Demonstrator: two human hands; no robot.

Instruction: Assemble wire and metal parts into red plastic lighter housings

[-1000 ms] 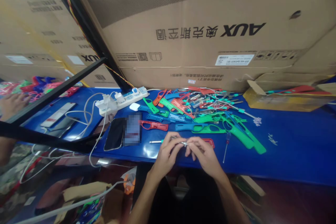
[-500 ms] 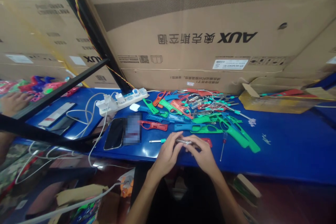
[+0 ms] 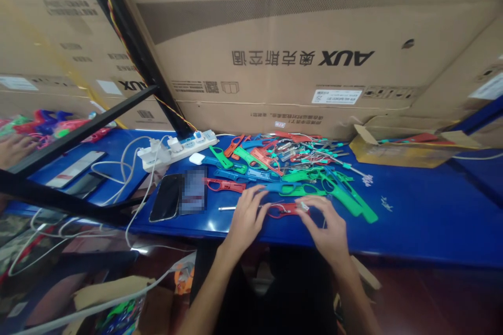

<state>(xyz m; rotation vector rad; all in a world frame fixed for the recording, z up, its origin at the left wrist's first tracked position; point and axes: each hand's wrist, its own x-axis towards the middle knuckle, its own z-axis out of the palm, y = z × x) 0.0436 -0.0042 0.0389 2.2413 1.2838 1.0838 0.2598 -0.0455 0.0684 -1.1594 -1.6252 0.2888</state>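
My left hand (image 3: 247,215) is closed over the left end of a red lighter casing half (image 3: 283,210) that lies on the table. A thin metal lighter tube (image 3: 226,209) sticks out to the left from under this hand. At the casing's right end, my right hand (image 3: 328,226) pinches a small whitish part (image 3: 304,206), too small to make out fully. The screwdriver is mostly hidden behind my right hand. Just beyond the casing lie blue (image 3: 281,188) and green lighter casings (image 3: 349,199).
Behind are a heap of lighter inner parts (image 3: 298,153) and an open carton (image 3: 404,154). Phones (image 3: 165,198) and a power strip (image 3: 194,142) with cables stand left. A black rack bar (image 3: 86,133) crosses the left side, where another person's hand (image 3: 15,151) is visible.
My hands have moved apart, the right one going right, and the red casing half shows between them. Both hands were together over a slim metallic part before. The view has shifted slightly.
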